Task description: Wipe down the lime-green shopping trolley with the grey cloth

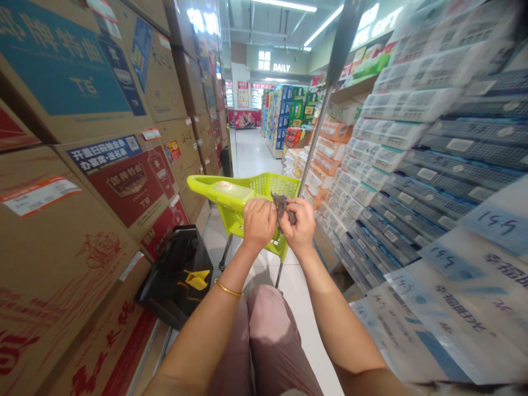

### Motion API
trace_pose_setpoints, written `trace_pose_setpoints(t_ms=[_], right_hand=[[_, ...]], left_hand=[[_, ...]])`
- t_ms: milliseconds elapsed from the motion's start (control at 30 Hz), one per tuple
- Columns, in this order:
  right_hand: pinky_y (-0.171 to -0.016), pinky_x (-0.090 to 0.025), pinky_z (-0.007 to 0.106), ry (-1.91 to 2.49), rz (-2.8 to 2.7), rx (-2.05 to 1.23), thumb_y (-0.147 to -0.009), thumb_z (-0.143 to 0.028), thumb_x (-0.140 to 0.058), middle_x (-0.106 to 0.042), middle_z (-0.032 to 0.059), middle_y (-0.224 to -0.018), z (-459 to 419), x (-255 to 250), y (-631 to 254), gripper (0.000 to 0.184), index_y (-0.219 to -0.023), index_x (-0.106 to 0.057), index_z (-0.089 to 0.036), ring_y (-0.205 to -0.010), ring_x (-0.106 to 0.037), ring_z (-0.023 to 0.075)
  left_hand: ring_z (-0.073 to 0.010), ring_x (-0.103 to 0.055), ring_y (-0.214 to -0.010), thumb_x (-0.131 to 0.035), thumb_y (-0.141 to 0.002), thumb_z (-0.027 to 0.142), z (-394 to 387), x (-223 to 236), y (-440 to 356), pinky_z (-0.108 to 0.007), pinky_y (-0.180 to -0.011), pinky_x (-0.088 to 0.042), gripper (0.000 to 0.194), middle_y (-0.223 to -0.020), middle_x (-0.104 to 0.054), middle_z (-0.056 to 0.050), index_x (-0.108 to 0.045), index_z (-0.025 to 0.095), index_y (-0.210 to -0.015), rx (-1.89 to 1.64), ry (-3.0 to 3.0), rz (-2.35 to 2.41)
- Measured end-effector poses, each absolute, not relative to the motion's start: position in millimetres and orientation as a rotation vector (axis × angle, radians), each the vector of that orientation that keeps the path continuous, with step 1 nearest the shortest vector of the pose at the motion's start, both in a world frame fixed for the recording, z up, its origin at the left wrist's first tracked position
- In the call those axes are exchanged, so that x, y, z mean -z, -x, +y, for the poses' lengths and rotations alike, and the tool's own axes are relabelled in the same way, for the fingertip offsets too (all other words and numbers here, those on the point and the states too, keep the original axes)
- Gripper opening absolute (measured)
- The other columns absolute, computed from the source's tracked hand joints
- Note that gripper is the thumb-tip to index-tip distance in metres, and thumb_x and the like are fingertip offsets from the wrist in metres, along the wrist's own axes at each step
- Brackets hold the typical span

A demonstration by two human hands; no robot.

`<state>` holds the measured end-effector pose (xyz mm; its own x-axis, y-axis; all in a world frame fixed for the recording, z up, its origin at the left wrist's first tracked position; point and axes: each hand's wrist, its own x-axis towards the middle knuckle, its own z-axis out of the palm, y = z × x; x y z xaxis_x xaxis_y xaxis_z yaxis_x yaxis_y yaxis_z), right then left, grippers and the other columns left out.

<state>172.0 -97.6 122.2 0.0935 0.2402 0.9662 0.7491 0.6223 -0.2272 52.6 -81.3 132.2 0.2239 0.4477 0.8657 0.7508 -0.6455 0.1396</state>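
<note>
My left hand (259,220) and my right hand (299,224) are close together in front of me, fingers pinched on a grey-brown fuzzy clump (279,204) that looks like dust or lint. Part of the clump shows between the hands, and a darker bit sticks out at my right fingertips. Just behind the hands is a lime-green shopping basket cart (231,190) with a perforated wall. A thin metal pole (317,135) with a thick grey upper end slants down past my right hand; its lower end is hidden.
Stacked cardboard cartons (115,181) line the left side. A black bin or box (177,275) with a yellow piece (197,279) on it stands on the floor at left. Piled tissue packs (391,121) rise on the right. A tiled aisle (252,148) runs ahead to more shelves (284,110).
</note>
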Motion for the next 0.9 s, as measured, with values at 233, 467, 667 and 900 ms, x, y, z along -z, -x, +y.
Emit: trace_pose_setpoints(t_ms=[233,467,667,900], right_hand=[[-0.082,-0.047,0.036,0.881,-1.411,0.379,-0.080,-0.021,-0.050,-0.059,0.0036,-0.088,-93.7,-121.4,-181.0,0.003,-0.079,-0.051,-0.023,-0.088,-0.057,0.0180],[-0.085,-0.043,0.034,0.922,-1.240,0.190,-0.080,-0.026,-0.050,-0.058,0.0031,-0.091,-80.6,-107.9,-194.7,0.004,-0.079,-0.051,-0.022,-0.091,-0.054,0.0167],[-0.090,-0.041,0.034,0.954,-1.130,0.029,-0.082,-0.028,-0.051,-0.057,0.0022,-0.092,-80.5,-108.4,-194.1,0.008,-0.080,-0.052,-0.020,-0.095,-0.054,0.0155],[-0.086,-0.045,0.035,0.927,-1.297,0.286,-0.081,-0.020,-0.053,-0.058,0.0050,-0.093,-115.3,-124.9,-153.6,0.003,-0.079,-0.055,-0.021,-0.094,-0.055,0.0169]], left_hand=[[-0.0203,-0.051,-0.075,-0.029,-0.094,0.023,-78.7,-133.6,-54.4,-0.036,-0.076,-0.036,0.035,-0.071,-0.059,-0.005,-0.054,0.020,-0.070,1.404,2.204,-1.109],[-0.0205,-0.051,-0.075,-0.031,-0.094,0.023,-78.2,-133.7,-52.9,-0.036,-0.075,-0.036,0.033,-0.070,-0.059,-0.005,-0.055,0.019,-0.070,1.400,2.173,-1.105],[-0.0210,-0.051,-0.075,-0.032,-0.093,0.022,-76.9,-131.6,-55.2,-0.036,-0.076,-0.036,0.033,-0.069,-0.057,-0.005,-0.054,0.020,-0.069,1.400,2.119,-1.116],[-0.0218,-0.049,-0.073,-0.030,-0.093,0.023,-77.9,-129.3,-53.8,-0.037,-0.074,-0.036,0.032,-0.068,-0.054,-0.006,-0.050,0.021,-0.068,1.406,2.125,-1.130]])
